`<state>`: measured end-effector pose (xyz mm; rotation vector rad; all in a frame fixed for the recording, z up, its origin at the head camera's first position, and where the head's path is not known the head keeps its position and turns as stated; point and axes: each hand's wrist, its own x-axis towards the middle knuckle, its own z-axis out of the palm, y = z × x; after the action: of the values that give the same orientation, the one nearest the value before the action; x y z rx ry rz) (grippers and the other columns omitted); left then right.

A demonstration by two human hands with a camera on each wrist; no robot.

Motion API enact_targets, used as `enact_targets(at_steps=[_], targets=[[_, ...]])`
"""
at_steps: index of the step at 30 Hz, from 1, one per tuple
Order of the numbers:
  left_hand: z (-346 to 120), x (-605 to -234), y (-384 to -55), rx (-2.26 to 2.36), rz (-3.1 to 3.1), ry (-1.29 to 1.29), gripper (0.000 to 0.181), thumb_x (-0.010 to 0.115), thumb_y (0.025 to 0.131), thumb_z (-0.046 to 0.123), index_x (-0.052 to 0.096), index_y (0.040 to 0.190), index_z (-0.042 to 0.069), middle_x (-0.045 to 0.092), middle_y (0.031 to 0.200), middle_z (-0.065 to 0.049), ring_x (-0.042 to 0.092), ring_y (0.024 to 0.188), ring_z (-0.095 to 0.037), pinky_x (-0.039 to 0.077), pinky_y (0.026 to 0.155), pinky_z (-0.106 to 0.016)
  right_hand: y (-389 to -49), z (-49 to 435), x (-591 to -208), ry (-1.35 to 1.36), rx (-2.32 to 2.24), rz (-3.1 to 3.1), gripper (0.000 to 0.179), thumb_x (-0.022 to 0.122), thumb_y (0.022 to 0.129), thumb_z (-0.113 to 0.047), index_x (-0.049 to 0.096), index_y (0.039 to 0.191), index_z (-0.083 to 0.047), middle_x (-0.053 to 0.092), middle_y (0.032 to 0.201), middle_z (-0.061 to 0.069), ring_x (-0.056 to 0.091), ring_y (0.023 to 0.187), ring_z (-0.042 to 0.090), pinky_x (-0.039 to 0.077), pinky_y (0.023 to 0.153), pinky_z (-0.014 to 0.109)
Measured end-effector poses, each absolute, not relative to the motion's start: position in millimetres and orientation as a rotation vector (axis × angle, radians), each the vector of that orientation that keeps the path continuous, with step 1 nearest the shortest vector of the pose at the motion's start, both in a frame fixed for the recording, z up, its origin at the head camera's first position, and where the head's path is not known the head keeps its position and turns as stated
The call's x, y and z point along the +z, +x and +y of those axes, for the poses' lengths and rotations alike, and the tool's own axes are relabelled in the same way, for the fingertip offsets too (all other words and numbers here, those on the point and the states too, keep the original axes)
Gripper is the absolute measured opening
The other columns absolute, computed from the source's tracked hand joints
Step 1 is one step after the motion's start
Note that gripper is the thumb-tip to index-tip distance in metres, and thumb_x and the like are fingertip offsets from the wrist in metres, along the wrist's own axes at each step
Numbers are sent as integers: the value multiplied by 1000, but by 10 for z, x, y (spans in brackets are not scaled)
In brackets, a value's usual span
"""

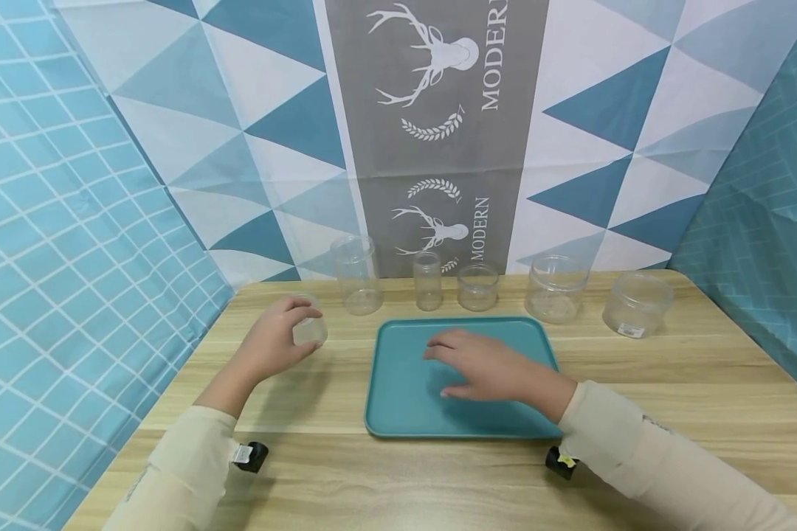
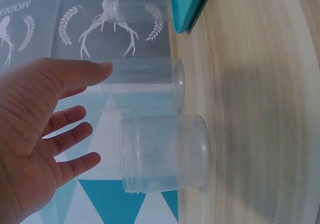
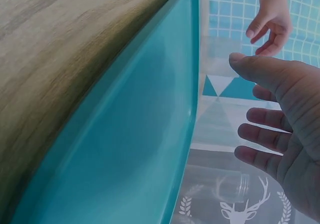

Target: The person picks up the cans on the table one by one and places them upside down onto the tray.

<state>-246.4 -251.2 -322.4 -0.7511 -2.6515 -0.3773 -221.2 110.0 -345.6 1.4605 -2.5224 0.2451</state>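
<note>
On the left of the table my left hand point(image 1: 280, 338) hovers beside a clear plastic jar point(image 2: 164, 154), thumb and fingers spread apart. In the left wrist view a gap shows between the fingertips and the jar's rim. Behind that jar stands a taller clear jar point(image 1: 357, 276). Over a teal rectangular tray point(image 1: 398, 398) hangs my right hand point(image 1: 485, 365), its fingers loosely bent with nothing between them. The right wrist view shows the tray's bare surface below this hand.
Along the back of the table stand a narrow clear jar point(image 1: 428, 282), a short jar point(image 1: 477, 287), a wide jar point(image 1: 556, 291) and another wide jar point(image 1: 637, 304) with a label. Patterned cloth point(image 1: 438, 162) hangs close behind them and at both sides.
</note>
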Motion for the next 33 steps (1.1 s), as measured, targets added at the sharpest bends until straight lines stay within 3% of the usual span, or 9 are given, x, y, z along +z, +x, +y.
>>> enact_targets(at_steps=[33], targets=[[-2743,-3160,-2667,-405,-2756,-609,58,83,76,19,61,125,-2,48,133,-29,44,122,-48,37,100,-61,-2365,798,-3469,1472,352,-2564,51,76,86,-29,58,128,-7,56,128,8,53,120,24,47,98,39]])
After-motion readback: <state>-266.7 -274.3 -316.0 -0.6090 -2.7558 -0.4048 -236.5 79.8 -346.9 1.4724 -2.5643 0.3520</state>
